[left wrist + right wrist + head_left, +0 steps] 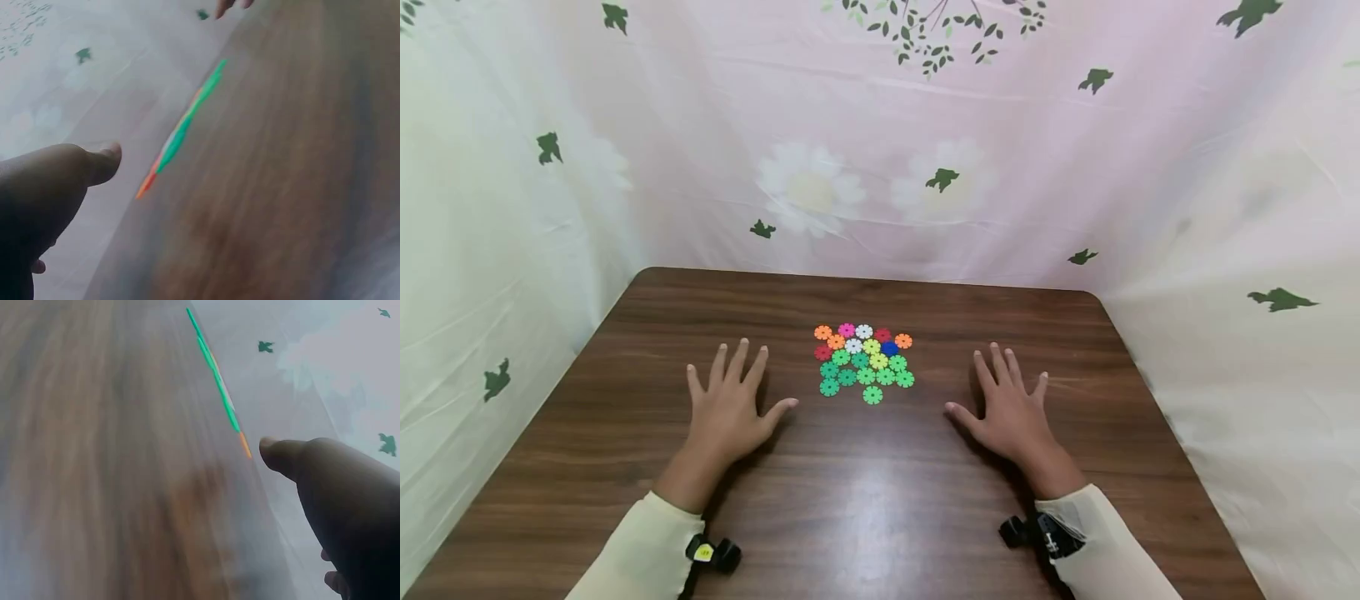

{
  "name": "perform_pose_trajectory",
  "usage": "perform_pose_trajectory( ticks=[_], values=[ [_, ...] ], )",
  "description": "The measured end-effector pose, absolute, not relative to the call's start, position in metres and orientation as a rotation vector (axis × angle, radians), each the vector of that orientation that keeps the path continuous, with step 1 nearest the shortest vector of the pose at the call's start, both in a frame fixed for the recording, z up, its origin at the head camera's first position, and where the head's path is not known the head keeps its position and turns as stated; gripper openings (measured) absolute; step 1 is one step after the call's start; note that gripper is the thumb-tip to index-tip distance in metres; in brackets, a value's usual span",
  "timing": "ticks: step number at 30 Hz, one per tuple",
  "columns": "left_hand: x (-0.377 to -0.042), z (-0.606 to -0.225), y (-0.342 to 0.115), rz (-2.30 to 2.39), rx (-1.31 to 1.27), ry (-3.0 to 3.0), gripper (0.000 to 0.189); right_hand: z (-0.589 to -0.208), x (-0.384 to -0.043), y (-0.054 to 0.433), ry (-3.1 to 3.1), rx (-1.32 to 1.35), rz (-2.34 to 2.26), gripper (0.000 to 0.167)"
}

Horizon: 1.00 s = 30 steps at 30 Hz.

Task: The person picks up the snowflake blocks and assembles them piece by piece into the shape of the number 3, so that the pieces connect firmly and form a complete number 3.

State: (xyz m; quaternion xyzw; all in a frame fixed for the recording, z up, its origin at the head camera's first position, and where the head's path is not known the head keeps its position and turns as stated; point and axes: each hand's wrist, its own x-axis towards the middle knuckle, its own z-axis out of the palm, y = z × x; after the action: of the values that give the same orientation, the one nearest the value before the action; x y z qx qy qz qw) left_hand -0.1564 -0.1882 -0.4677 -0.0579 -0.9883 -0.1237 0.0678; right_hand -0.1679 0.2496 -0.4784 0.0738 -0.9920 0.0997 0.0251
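Several small, flat, notched plastic discs lie in a cluster on the brown wooden table (880,467). A lone green disc (872,395) sits at the near side, with orange (823,332), pink, white, red and blue ones (890,348) farther back. My left hand (730,417) is left of the cluster, fingers spread and straight, holding nothing. Spread the same way, my right hand (1013,417) is on the right, its thumb toward the discs. Seen edge-on, the discs form a thin coloured strip in both wrist views, beyond the left thumb (75,165) and the right thumb (306,459).
A pale curtain (880,142) with bird, leaf and flower prints hangs behind the table and along both sides. Black wrist devices sit on the left sleeve (636,550) and the right sleeve (1105,546).
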Motion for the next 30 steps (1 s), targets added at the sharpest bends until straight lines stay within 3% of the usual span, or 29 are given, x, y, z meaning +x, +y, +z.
perform_pose_trajectory(
  ticks=[15,30],
  values=[
    [-0.173,-0.493,-0.154,-0.494,-0.355,-2.801,0.072,-0.491,-0.198,0.197,-2.977,0.394,0.512,0.082],
    [-0.192,-0.501,-0.136,-0.864,-0.336,-2.782,0.051,-0.494,-0.210,0.165,-2.890,0.540,0.476,0.055]
  ],
)
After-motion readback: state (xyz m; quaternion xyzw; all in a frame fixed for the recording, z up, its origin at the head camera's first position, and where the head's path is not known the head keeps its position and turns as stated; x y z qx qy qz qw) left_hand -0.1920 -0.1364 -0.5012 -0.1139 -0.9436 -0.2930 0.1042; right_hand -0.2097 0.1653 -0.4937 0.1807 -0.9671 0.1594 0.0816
